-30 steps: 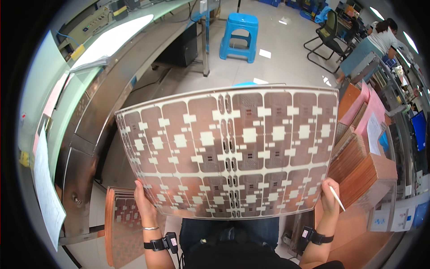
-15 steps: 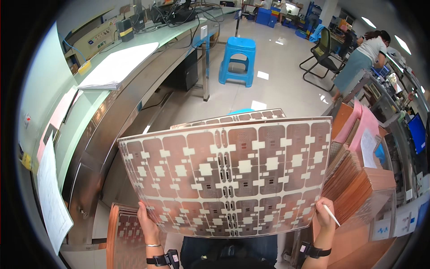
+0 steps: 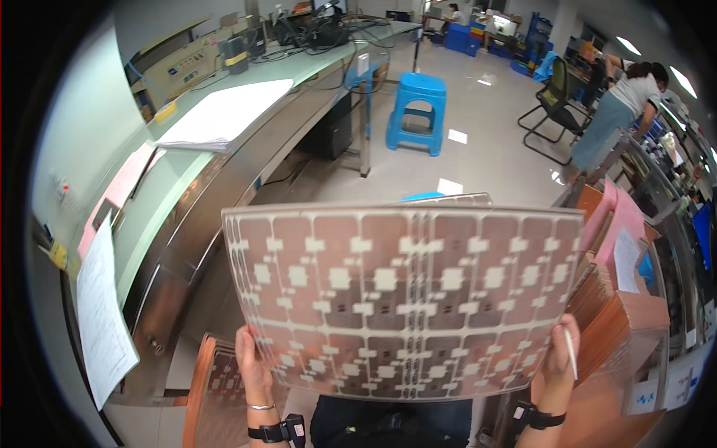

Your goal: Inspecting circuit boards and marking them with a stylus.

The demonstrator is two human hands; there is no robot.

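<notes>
Scanning from the left: a loose white sheet of paper [image 3: 104,317] hung at the near end of the long steel counter [image 3: 216,187]. A pink sheet [image 3: 119,194] lay flat farther along it, then a thick stack of white paper [image 3: 224,116]. Boxes and cabled equipment [image 3: 299,33] sat at the far end.

Low left, a stack of copper-coloured panels [image 3: 213,396] stood just beside the left hand [image 3: 252,366]. That hand was closed on the lower left edge of a large flexible circuit sheet [image 3: 403,299], thumb on the front face, wrist carrying a bangle and a dark strap.

The sheet was held up in front of the person, spread wide between both hands, brownish with a grid of pale squares, translucent. Edge of a second sheet [image 3: 455,198] showed just behind its top.

Beyond it, a blue plastic stool [image 3: 417,112] stood on the floor beside the counter.

The right hand [image 3: 560,358] gripped the sheet's lower right corner and also held a thin white stick [image 3: 570,351]. More copper panels [image 3: 597,299] were stacked just right of it, with pink folders [image 3: 624,224] behind.

Far right, a black chair [image 3: 553,112] and another person [image 3: 616,112] bending at a bench.
</notes>
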